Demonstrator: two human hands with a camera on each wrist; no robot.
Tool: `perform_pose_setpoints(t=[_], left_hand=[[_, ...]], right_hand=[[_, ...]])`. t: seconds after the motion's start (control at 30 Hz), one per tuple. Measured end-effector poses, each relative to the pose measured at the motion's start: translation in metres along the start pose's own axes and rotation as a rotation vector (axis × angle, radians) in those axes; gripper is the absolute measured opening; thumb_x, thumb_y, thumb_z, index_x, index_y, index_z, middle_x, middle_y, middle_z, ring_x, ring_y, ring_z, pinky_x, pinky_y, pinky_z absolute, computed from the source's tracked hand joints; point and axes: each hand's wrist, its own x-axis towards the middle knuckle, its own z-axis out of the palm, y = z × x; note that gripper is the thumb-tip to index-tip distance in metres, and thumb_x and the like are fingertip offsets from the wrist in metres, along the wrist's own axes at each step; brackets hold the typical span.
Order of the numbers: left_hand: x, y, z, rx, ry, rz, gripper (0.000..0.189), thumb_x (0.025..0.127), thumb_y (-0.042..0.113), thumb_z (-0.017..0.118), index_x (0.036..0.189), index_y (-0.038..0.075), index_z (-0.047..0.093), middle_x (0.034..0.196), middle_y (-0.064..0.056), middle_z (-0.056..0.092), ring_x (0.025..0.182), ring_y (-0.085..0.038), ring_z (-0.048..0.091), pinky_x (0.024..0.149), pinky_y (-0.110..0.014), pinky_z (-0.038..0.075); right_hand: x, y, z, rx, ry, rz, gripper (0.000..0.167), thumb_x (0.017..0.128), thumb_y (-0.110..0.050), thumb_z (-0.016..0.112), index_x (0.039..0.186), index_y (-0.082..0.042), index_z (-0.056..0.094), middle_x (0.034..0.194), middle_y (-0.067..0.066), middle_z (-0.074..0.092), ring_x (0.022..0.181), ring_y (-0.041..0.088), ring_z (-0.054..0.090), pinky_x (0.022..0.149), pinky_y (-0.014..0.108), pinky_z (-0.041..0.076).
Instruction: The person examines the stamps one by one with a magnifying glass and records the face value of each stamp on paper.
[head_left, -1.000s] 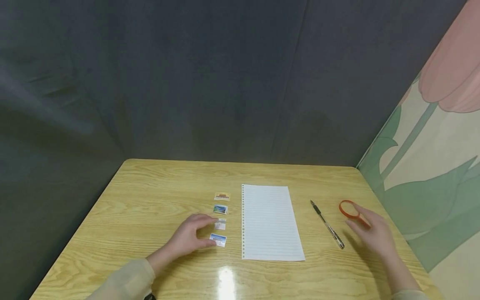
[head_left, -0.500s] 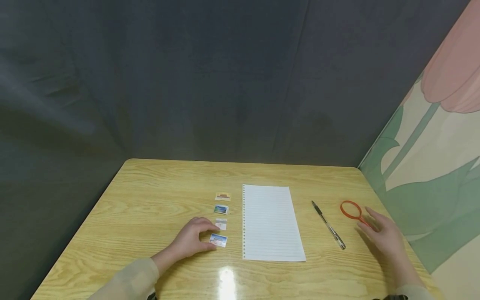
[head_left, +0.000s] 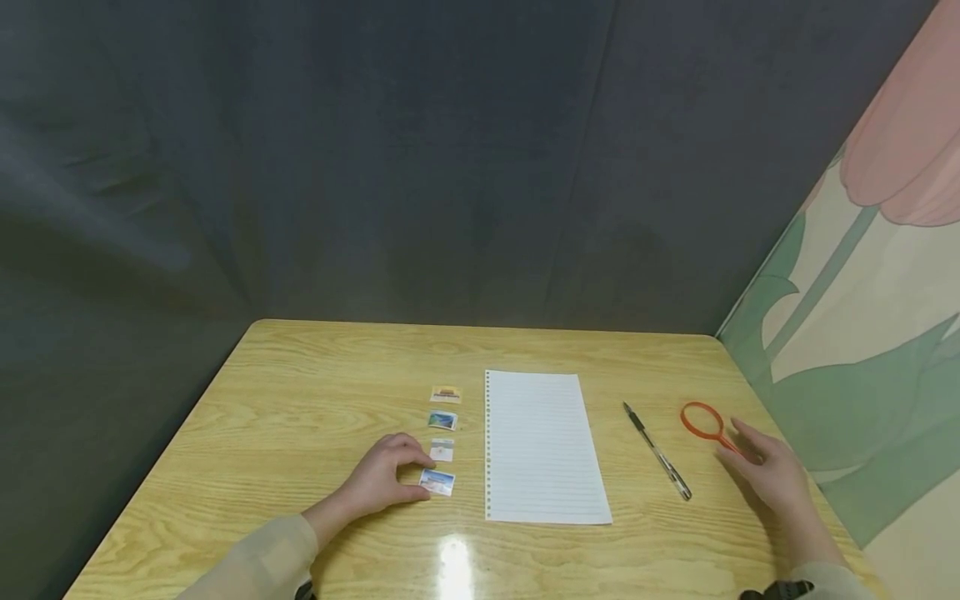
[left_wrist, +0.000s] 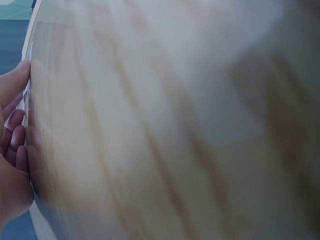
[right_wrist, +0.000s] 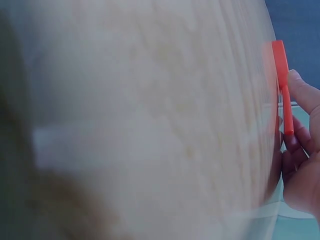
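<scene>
On the left of the head view, several stamp-like picture cards form a column. The nearest, a blue and white stamp (head_left: 437, 482), lies flat with my left hand (head_left: 386, 475) at its left edge, thumb and fingers spread beside it. A grey and white stamp (head_left: 442, 450) lies just above my fingertips. An orange-red magnifying glass (head_left: 702, 421) lies on the right, its handle partly hidden by my right hand (head_left: 772, 475). That hand rests around the handle with thumb and forefinger apart. The right wrist view shows the magnifying glass (right_wrist: 282, 65) edge-on beside the thumb.
A lined sheet of paper (head_left: 543, 446) with punched holes lies mid-table. A black-gripped clear pen (head_left: 656, 450) lies between paper and magnifying glass. Further stamps (head_left: 442, 419) continue the column. The wooden table (head_left: 337, 358) ends at a dark curtain; a flower-patterned wall stands right.
My right hand has lowered the magnifying glass to the table, loosened its hold and drawn back slightly right. My left fingers have shifted slightly down off the grey and white stamp.
</scene>
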Motion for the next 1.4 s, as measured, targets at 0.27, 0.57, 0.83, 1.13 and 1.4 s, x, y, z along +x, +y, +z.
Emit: perform_pose_setpoints(t=[0.27,0.57,0.83,1.13,1.4], left_hand=[[-0.001,-0.005,0.001,-0.033,-0.008,-0.012,0.035,0.075,0.032,0.087,0.105,0.020,0.075,0.106,0.013,0.059,0.103,-0.014,0.054,0.093,-0.041,0.048],[-0.002,-0.006,0.001,-0.044,-0.013,-0.023,0.034,0.075,0.032,0.087,0.105,0.021,0.075,0.106,0.014,0.059,0.103,-0.014,0.054,0.094,-0.041,0.048],[-0.001,-0.008,0.000,-0.036,-0.010,-0.007,0.034,0.076,0.034,0.086,0.106,0.023,0.075,0.106,0.015,0.059,0.102,-0.012,0.055,0.093,-0.040,0.049],[0.000,-0.006,-0.002,-0.042,-0.017,-0.010,0.034,0.076,0.033,0.086,0.106,0.022,0.075,0.106,0.014,0.059,0.102,-0.013,0.055,0.093,-0.040,0.049],[0.002,-0.006,-0.002,-0.037,-0.017,-0.015,0.034,0.075,0.032,0.087,0.105,0.022,0.075,0.105,0.015,0.060,0.101,-0.012,0.056,0.094,-0.039,0.049]], right_hand=[[-0.002,0.010,0.002,0.024,0.008,-0.006,0.064,0.094,-0.026,0.070,0.144,0.006,0.044,0.137,0.034,0.047,0.131,0.043,0.041,0.104,0.008,0.024],[-0.005,0.014,0.002,0.111,0.013,-0.004,0.060,0.093,-0.026,0.072,0.138,0.008,0.049,0.126,-0.027,0.047,0.106,-0.021,0.036,0.084,-0.003,0.029],[-0.005,0.013,0.003,0.047,0.029,0.058,0.058,0.092,-0.030,0.072,0.134,0.006,0.055,0.121,-0.011,0.056,0.109,0.008,0.048,0.093,0.020,0.041],[-0.003,0.012,0.006,-0.008,0.030,0.088,0.054,0.094,-0.034,0.069,0.129,0.007,0.060,0.123,0.026,0.060,0.106,0.023,0.052,0.090,0.055,0.041],[0.001,0.011,0.008,0.009,0.038,0.157,0.048,0.098,-0.033,0.063,0.123,0.008,0.063,0.126,0.035,0.056,0.114,0.051,0.049,0.091,0.063,0.040]])
